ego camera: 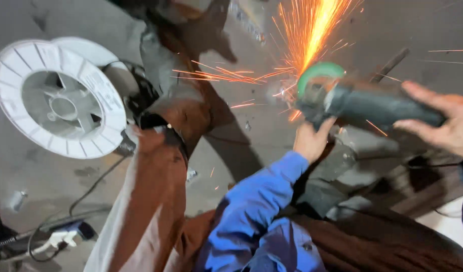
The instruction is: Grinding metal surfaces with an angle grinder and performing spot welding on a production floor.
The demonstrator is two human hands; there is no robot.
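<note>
I hold a dark angle grinder (365,103) with a green guard (319,73) in both hands. My right hand (443,121) grips its rear body. My left hand (312,138), in a blue sleeve, holds it from below near the head. Orange sparks (304,35) fly up and to the left from the disc where it meets a rusty metal piece (183,108). The disc's contact point is hidden by glare and blur.
A white plastic wire spool (60,100) lies on the concrete floor at left. A black cable (93,186) runs to a white plug (63,236) at bottom left. A rusty brown beam (146,211) slants down the middle.
</note>
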